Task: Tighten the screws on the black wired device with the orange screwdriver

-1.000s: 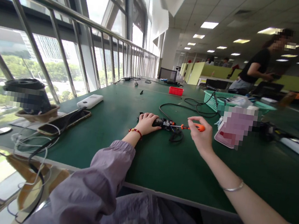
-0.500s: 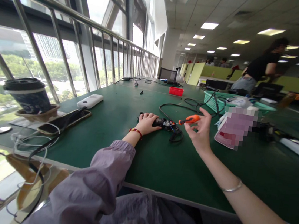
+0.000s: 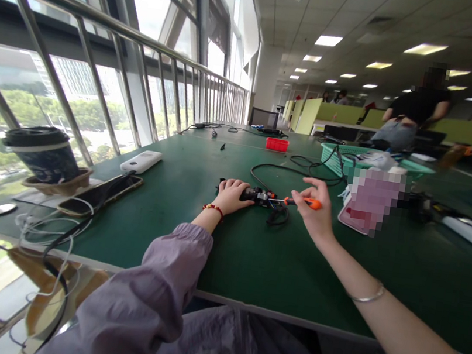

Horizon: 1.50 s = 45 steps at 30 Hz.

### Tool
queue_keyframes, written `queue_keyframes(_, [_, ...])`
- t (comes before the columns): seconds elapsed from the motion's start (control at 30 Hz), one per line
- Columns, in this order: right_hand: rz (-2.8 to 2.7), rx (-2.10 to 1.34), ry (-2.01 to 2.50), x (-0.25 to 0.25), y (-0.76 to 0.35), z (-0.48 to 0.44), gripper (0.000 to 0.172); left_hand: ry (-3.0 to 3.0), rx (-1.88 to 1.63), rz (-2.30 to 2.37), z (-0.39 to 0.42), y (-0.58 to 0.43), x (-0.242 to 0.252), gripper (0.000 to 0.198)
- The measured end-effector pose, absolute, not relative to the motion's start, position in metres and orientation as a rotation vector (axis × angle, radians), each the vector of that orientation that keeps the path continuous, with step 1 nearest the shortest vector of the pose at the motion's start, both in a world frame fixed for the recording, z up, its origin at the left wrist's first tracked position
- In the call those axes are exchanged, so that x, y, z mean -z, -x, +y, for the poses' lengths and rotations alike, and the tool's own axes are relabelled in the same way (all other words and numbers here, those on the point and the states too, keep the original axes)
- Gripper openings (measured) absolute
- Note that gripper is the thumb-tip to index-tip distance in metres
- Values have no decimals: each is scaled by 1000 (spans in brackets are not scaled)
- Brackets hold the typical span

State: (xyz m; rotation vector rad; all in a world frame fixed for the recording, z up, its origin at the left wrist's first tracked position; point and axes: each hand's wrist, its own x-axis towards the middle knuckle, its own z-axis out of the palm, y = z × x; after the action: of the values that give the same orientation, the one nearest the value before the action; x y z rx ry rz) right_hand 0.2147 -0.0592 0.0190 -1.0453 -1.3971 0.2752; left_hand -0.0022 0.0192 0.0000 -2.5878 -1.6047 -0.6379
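Observation:
My left hand (image 3: pixel 230 195) lies on the green table (image 3: pixel 251 250) with its fingers closed over the left end of a small black device (image 3: pixel 255 194). A black cable (image 3: pixel 278 214) loops from the device. My right hand (image 3: pixel 318 213) pinches an orange-handled screwdriver (image 3: pixel 303 202), held level with its tip at the device's right end.
A green basket (image 3: pixel 336 156) and a pink blurred item (image 3: pixel 369 206) stand to the right. A red tray (image 3: pixel 277 143) sits further back. At left lie a white power bank (image 3: pixel 141 161), a phone (image 3: pixel 100 192), a coffee cup (image 3: pixel 42 155) and earphone wires. A person stands far right.
My right hand had lifted the screwdriver's handle half a second ago; now it has come back down level against the device. The person in the background has moved right.

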Motion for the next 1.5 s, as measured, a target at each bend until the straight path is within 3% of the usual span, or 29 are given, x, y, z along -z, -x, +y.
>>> queue_keyframes(0.03, [-1413, -307, 1086, -19, -215, -59, 29, 2588, 638, -1606, 19, 2, 0, 50])
queue_keyframes(0.13, [-1435, -377, 1088, -18, -216, -58, 27, 2589, 639, -1607, 20, 2, 0, 49])
queue_keyframes(0.27, [-1386, -287, 973, -19, -215, -57, 58, 2586, 646, -1610, 19, 2, 0, 49])
queue_keyframes(0.3, [-1382, -256, 993, -19, -215, -57, 56, 2586, 647, -1609, 20, 2, 0, 49])
queue_keyframes(0.4, [-1402, -190, 1097, -19, -217, -57, 28, 2589, 654, -1605, 20, 3, 1, 49])
queue_keyframes(0.47, [-1427, -218, 1090, -18, -218, -56, 23, 2589, 658, -1602, 21, 3, 1, 49])
queue_keyframes(0.5, [-1434, -248, 1052, -18, -219, -55, 24, 2588, 659, -1601, 21, 3, 2, 49])
queue_keyframes(0.6, [-1427, -299, 921, -17, -218, -54, 51, 2585, 659, -1597, 21, 3, 2, 50])
queue_keyframes(0.67, [-1402, -262, 929, -18, -217, -55, 59, 2585, 656, -1595, 21, 2, 2, 50])
queue_keyframes(0.8, [-1409, -211, 1074, -19, -217, -58, 29, 2585, 651, -1600, 21, 2, 2, 50])
queue_keyframes(0.87, [-1432, -204, 1059, -18, -217, -59, 22, 2583, 649, -1605, 21, 2, 1, 50])
queue_keyframes(0.93, [-1445, -210, 990, -18, -217, -58, 28, 2583, 648, -1605, 21, 2, 1, 49])
queue_keyframes(1.03, [-1408, -230, 933, -18, -216, -57, 56, 2583, 642, -1602, 21, 2, 1, 50])
queue_keyframes(1.07, [-1397, -236, 949, -18, -215, -57, 56, 2583, 641, -1603, 21, 2, 1, 50])
queue_keyframes(1.17, [-1398, -227, 1071, -19, -216, -58, 29, 2586, 645, -1605, 21, 2, 2, 50])
queue_keyframes(1.23, [-1407, -218, 1094, -19, -217, -58, 24, 2585, 648, -1603, 22, 2, 2, 50])
queue_keyframes(1.3, [-1404, -228, 1023, -18, -218, -56, 29, 2583, 649, -1601, 22, 2, 2, 49])
queue_keyframes(1.4, [-1379, -255, 940, -17, -217, -54, 58, 2581, 647, -1600, 23, 2, 2, 49])
queue_keyframes(1.43, [-1368, -256, 960, -17, -217, -54, 59, 2580, 646, -1598, 23, 2, 3, 49])
queue_keyframes(1.5, [-1359, -260, 1044, -17, -217, -56, 43, 2578, 642, -1595, 23, 2, 3, 50])
